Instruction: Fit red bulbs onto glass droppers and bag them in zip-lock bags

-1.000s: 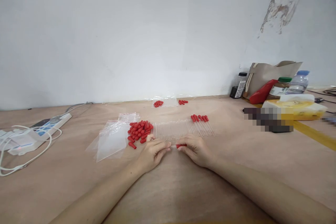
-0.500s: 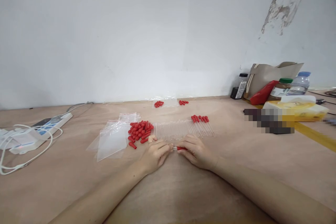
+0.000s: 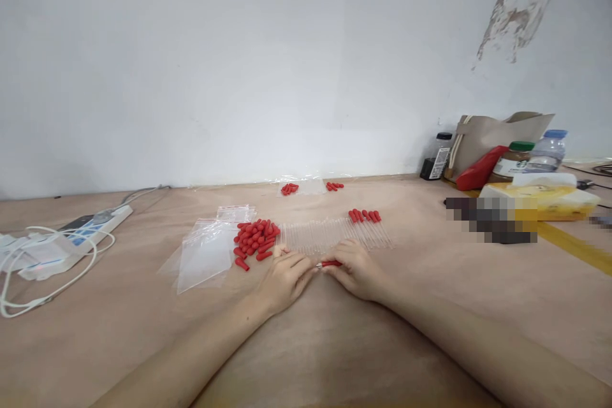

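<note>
My left hand [image 3: 291, 277] is closed on a thin glass dropper tube [image 3: 319, 265], most of which is hidden by the fingers. My right hand [image 3: 356, 269] pinches a red rubber bulb [image 3: 331, 263], which meets the tube's end between the two hands. Just beyond my hands lies a row of clear glass tubes [image 3: 310, 234]. At its right end several tubes carry red bulbs [image 3: 365, 215]. A heap of loose red bulbs [image 3: 255, 237] sits left of the row, near my left hand.
Clear zip bags [image 3: 205, 261] lie left of the heap. Smaller groups of red bulbs [image 3: 289, 189] rest on clear plastic near the wall. A power strip [image 3: 81, 245] with white cables is at left. Bottles, a grey bag [image 3: 492, 134] and a yellow tissue pack [image 3: 540, 201] stand at right.
My right hand's fingers have shifted slightly on the bulb, showing more of it. Bulb and tube end have moved up a little, and less tube shows between the hands.
</note>
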Available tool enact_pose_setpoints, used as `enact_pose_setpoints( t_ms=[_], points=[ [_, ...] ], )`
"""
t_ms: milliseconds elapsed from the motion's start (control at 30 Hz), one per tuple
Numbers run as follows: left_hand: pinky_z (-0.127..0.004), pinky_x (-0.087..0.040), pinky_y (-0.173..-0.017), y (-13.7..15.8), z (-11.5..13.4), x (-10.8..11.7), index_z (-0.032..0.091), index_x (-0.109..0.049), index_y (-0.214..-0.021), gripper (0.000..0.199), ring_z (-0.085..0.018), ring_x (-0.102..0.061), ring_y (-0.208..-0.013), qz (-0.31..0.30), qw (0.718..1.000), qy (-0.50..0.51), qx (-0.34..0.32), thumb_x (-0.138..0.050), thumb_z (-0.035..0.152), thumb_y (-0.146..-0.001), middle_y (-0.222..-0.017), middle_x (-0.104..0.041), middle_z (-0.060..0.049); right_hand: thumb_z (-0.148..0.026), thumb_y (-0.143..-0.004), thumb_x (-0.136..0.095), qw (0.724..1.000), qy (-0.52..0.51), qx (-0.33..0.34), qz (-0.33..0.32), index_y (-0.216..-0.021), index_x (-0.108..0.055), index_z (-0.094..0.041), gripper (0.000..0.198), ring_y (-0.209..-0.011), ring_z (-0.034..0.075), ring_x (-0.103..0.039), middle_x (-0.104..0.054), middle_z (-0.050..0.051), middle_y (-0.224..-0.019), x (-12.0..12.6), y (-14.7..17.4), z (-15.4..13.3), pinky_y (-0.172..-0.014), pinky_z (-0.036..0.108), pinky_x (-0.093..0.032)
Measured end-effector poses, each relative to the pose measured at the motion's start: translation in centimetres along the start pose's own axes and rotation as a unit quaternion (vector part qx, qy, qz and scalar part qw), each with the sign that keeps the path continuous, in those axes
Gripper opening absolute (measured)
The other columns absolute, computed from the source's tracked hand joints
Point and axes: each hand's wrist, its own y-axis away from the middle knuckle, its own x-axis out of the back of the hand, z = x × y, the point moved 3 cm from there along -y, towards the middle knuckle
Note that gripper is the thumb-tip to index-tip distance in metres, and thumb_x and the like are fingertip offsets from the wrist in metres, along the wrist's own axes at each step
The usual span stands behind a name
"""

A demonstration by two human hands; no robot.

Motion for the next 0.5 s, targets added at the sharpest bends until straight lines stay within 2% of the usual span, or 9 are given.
enact_pose_setpoints(
  t_ms=[100, 167, 267, 333, 400, 500],
  points=[
    [-0.032, -0.028, -0.076, 0.0, -0.2, 0.4, 0.019, -0.058, -0.095, 0.016, -0.014, -0.056, -0.067, 0.016, 0.999, 0.019, 0.023, -0.043, 0.024, -0.088, -0.077, -0.065, -0.001, -0.024, -0.078, -0.054, 0.994, -0.082, -0.072, 0.026, -0.083, -0.063, -0.019, 0.011, -0.072, 0.014, -0.056, -0.064, 0.003, -0.076, 0.8, -0.1, 0.6, -0.069, 0.028, -0.042],
    [-0.033, -0.028, -0.076, 0.0, -0.3, 0.6, 0.02, -0.059, -0.095, 0.017, -0.013, -0.055, -0.064, 0.024, 0.999, 0.018, 0.034, -0.044, 0.025, -0.088, -0.073, -0.065, 0.0, -0.027, -0.076, -0.056, 0.977, -0.156, -0.133, 0.051, -0.083, -0.061, -0.019, 0.012, -0.074, 0.014, -0.058, -0.064, 0.003, -0.078, 0.9, 0.1, 1.0, -0.069, 0.028, -0.044],
    [-0.034, -0.029, -0.075, 0.1, -0.2, 0.6, 0.019, -0.061, -0.093, 0.019, -0.013, -0.052, -0.06, 0.018, 0.999, 0.018, 0.03, -0.044, 0.026, -0.088, -0.066, -0.063, 0.0, -0.033, -0.071, -0.061, 0.93, -0.285, -0.208, 0.098, -0.09, -0.053, -0.02, 0.024, -0.07, 0.013, -0.059, -0.062, 0.001, -0.075, 0.4, 0.3, 1.3, -0.066, 0.027, -0.046],
    [-0.034, -0.03, -0.075, 0.1, 0.0, 0.7, 0.019, -0.061, -0.093, 0.019, -0.014, -0.053, -0.065, 0.009, 0.999, 0.029, 0.013, -0.046, 0.028, -0.087, -0.071, -0.065, -0.001, -0.036, -0.068, -0.063, 0.899, -0.344, -0.233, 0.14, -0.092, -0.046, -0.021, 0.032, -0.062, 0.012, -0.057, -0.059, -0.002, -0.068, 0.3, 0.0, 1.4, -0.06, 0.025, -0.045],
    [-0.033, -0.032, -0.076, 0.0, 0.1, 0.7, 0.019, -0.061, -0.096, 0.019, -0.016, -0.054, -0.074, 0.004, 0.999, 0.042, 0.007, -0.049, 0.029, -0.085, -0.083, -0.065, -0.004, -0.04, -0.066, -0.063, 0.884, -0.353, -0.249, 0.179, -0.09, -0.044, -0.021, 0.036, -0.058, 0.011, -0.054, -0.056, -0.004, -0.065, 1.1, -0.6, 2.2, -0.056, 0.023, -0.044],
    [-0.033, -0.034, -0.076, 0.1, 0.1, 0.8, 0.021, -0.06, -0.1, 0.021, -0.017, -0.053, -0.082, 0.006, 0.999, 0.045, 0.022, -0.05, 0.027, -0.084, -0.094, -0.06, -0.006, -0.045, -0.069, -0.057, 0.884, -0.296, -0.296, 0.207, -0.094, -0.051, -0.017, 0.038, -0.061, 0.012, -0.055, -0.057, 0.0, -0.067, 3.9, -1.6, 5.0, -0.057, 0.023, -0.043]
  ],
)
